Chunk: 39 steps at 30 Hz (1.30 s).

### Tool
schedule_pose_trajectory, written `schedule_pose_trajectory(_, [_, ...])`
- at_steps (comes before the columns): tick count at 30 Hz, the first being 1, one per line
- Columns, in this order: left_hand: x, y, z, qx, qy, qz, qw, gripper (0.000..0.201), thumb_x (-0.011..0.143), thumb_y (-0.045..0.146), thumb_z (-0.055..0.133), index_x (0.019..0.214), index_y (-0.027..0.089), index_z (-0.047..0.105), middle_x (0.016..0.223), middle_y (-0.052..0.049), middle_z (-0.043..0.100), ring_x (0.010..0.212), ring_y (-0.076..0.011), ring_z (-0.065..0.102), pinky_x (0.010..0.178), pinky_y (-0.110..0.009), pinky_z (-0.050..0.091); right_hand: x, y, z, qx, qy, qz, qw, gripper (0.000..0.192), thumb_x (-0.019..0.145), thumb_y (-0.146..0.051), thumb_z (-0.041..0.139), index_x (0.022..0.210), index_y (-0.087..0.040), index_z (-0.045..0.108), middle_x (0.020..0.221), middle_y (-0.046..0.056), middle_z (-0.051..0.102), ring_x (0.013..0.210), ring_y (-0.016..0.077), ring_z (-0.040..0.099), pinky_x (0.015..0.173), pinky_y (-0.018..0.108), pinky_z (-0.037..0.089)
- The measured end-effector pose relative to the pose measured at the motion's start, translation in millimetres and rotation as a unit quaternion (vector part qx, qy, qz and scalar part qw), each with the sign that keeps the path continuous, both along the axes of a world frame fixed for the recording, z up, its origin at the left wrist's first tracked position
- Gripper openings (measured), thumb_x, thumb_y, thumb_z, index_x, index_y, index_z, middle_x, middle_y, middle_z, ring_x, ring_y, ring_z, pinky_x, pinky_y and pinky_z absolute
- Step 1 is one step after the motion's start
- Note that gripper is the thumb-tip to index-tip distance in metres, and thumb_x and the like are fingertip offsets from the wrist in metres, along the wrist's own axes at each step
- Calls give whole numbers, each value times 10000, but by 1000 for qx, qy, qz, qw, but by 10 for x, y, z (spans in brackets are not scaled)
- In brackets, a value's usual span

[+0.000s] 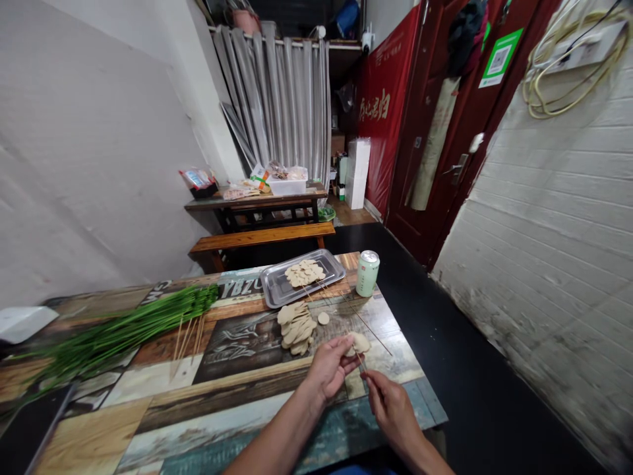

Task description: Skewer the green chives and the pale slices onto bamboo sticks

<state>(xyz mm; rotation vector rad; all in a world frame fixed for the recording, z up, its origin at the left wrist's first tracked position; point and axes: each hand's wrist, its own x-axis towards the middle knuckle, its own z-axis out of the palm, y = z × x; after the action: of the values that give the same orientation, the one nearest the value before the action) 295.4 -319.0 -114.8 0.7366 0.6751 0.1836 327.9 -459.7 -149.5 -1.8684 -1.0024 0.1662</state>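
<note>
Left hand [329, 366] pinches pale round slices [359, 342]; right hand [390, 406] grips thin bamboo skewer [361, 362]. Loose slice pile [295, 328], steel tray [302, 278], green can [367, 273], green-handled skewer bundle [123, 330] nearby.

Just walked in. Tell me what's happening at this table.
A person is threading pale round slices onto a thin skewer. The left hand pinches a few slices; the right hand grips the skewer just below them. A loose pile lies on the table, and more sit in a metal tray by a green can. Long green stalks lie left.
</note>
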Motion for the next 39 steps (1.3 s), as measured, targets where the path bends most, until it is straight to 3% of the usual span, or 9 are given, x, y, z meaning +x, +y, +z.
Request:
schedule_pose_trajectory(7, [-11, -19, 15, -10, 5, 5, 1000, 135, 719, 150, 618, 834, 87, 589, 776, -105, 678, 642, -169, 644, 725, -322, 501, 23, 44, 4, 21, -12, -5, 1000, 306, 864, -217, 330, 920, -137, 620, 633, 52, 638, 523, 146, 594, 512, 205, 455])
schedule_pose_trajectory(15, [-20, 59, 80, -77, -26, -15, 997, 291, 776, 356, 546, 929, 111, 574, 781, -89, 671, 700, -168, 635, 713, -306, 490, 47, 19, 29, 43, 0, -54, 998, 319, 859, -292, 366, 937, -157, 644, 588, 38, 645, 499, 150, 600, 453, 196, 463])
schedule_pose_trajectory(24, [-30, 78, 69, -71, -5, -15, 997, 378, 776, 437, 510, 961, 113, 573, 755, -87, 666, 666, -167, 629, 686, -315, 495, 52, 0, 30, 54, 12, -50, 997, 327, 870, -306, 352, 949, -162, 634, 539, 18, 615, 500, 147, 594, 456, 188, 461])
schedule_pose_trajectory(32, [-47, 41, 77, -5, -28, -31, 999, 106, 753, 182, 586, 828, 110, 567, 781, -90, 673, 637, -162, 638, 736, -347, 499, 54, 20, 31, 28, 14, -31, 999, 346, 874, -328, 345, 932, -152, 637, 614, 44, 647, 535, 152, 610, 492, 197, 476])
schedule_pose_trajectory(39, [-41, 239, 107, -19, -31, 68, 997, 104, 774, 150, 551, 871, 112, 547, 812, -102, 674, 699, -172, 647, 754, -359, 500, 33, -145, -104, 20, 8, -34, 999, 349, 855, -376, 387, 958, -158, 639, 706, 75, 690, 598, 184, 640, 564, 228, 514])
